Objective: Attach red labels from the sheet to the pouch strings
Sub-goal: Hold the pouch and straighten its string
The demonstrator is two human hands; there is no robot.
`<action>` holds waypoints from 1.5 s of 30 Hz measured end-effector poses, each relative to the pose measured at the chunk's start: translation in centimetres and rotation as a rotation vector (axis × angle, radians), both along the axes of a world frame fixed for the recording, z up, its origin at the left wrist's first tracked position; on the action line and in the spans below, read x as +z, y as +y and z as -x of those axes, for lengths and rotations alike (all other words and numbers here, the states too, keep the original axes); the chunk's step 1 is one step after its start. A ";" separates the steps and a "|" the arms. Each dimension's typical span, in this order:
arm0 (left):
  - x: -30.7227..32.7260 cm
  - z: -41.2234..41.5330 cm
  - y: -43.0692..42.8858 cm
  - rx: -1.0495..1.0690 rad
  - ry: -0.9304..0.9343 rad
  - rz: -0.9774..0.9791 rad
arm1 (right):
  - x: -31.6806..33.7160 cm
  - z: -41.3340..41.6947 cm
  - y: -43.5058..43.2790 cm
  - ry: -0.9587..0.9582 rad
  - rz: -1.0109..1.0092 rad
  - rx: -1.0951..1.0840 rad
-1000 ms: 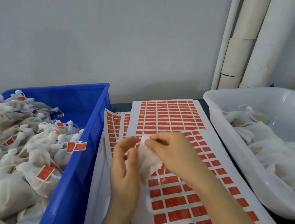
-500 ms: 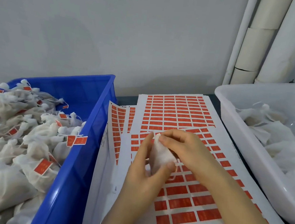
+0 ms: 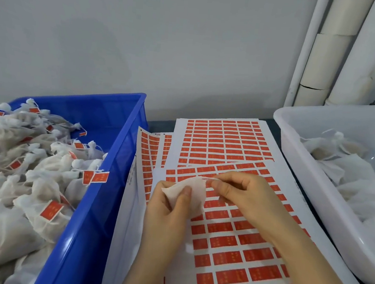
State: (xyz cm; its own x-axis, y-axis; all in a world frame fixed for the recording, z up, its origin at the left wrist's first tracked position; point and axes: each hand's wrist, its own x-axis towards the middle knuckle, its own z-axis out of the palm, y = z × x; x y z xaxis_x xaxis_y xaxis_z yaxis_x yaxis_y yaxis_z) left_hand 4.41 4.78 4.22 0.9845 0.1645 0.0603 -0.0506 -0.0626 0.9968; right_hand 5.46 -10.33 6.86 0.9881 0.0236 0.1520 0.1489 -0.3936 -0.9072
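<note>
L hand (image 3: 167,209) grips pouch (image 3: 191,191) over near label sheet (image 3: 180,275), centre. R hand (image 3: 240,197) pinches what's prob. its string (image 3: 208,178), thin & blurry. Risk: string slips from pinch, or label (image 3: 223,242) sticks to itself w/o catching string.

This is looking like a small hand-packing workshop. A blue plastic crate (image 3: 101,202) is sitting on the left, holding a heap of white pouches (image 3: 22,173) already carrying red tags. A white tub (image 3: 340,122) on the right is holding plain pouches (image 3: 357,191). Between them, sheets of red labels (image 3: 227,140) are lying spread over the dark bench (image 3: 158,126). Behind, a bare grey wall (image 3: 145,37) and white pipes (image 3: 318,62) are showing.
</note>
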 end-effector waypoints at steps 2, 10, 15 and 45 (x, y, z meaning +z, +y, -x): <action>0.1 0.2 -0.3 -0.041 0.006 -0.044 | 0.1 0.1 0.0 -0.015 -0.003 0.012; -0.4 0.4 -1.1 -0.082 0.021 -0.251 | 0.1 0.4 0.6 -0.170 0.186 -0.041; -0.5 0.1 -0.6 -0.088 0.013 -0.235 | 0.1 0.7 1.1 -0.374 0.342 -0.137; -1.1 1.2 -0.6 -0.111 -0.257 -0.651 | 1.3 1.5 1.8 -0.254 -0.192 -0.097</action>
